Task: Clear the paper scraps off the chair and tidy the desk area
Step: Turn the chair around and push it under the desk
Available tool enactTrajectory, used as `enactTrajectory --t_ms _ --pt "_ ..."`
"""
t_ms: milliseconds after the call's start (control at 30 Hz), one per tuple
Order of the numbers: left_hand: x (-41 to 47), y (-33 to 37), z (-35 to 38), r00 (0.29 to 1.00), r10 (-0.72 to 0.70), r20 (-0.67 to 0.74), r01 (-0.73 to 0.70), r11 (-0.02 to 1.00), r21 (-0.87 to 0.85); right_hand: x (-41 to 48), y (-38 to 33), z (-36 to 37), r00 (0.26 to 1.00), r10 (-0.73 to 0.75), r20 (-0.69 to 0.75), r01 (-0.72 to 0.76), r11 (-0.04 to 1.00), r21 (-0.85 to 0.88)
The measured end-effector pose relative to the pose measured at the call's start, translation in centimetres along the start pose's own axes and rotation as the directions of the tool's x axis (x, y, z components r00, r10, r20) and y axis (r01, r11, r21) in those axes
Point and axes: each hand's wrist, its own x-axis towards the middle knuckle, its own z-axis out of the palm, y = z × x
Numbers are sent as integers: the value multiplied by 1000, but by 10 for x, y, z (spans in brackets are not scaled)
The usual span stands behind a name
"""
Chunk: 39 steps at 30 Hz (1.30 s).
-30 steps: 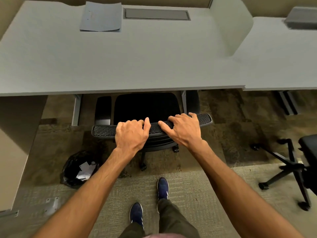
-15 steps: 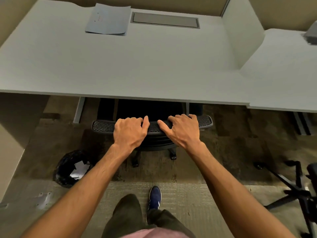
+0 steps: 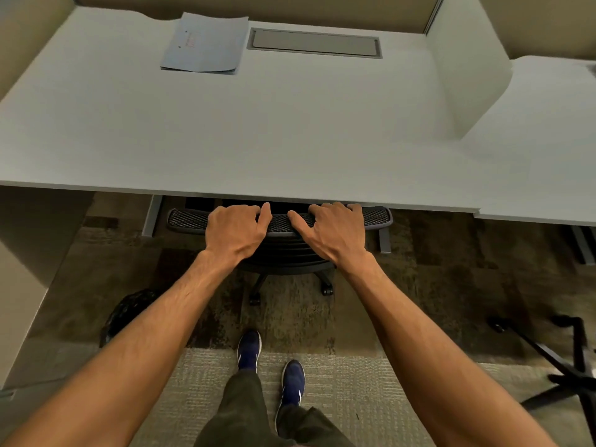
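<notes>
Down on the left, a black bin (image 3: 129,312) sits on the carpet, half hidden behind the person's left arm. I can't see what is in it from here.

Next comes the left hand (image 3: 237,232). It is curled over the top edge of the chair (image 3: 187,217), fingers (image 3: 232,210) wrapped down the far side, thumb lying along the mesh. It is holding the chair back, tight and closed.

The chair is right in the middle. Its top bar runs side to side, left to right, the same way as the front edge of the desk (image 3: 290,130). The bar is just at that edge. The seat is under the desk, so I can't tell if any scraps are on it.

The right hand (image 3: 333,232) grips the same bar, just beside the left one, with only a small gap between the thumbs. Both hands are about the same way in, so neither is nearer. The desk lies straight ahead of both hands, and the chair has little room left to roll in. I think this is the last bit of tidying: tuck the chair in, then let go.

Far back on the desk, toward the left, lies a sheet of paper (image 3: 206,43), well apart from both hands. Beside it is a grey flap (image 3: 314,43) set in the top.

Off to the right, the legs of another chair (image 3: 567,375) poke into view.
</notes>
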Motion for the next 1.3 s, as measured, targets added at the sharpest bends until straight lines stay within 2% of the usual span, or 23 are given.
enactTrajectory --t_ms 300,800,1300 --pt "38 -16 2 1000 28 4 -28 999 16 31 -7 7 999 46 10 -45 999 -20" --pt "44 -35 5 998 53 -21 -53 999 9 38 -23 9 998 67 7 -67 997 -37" --pt "39 -32 -2 995 57 86 -60 998 29 33 -26 1 988 102 119 -102 995 -6"
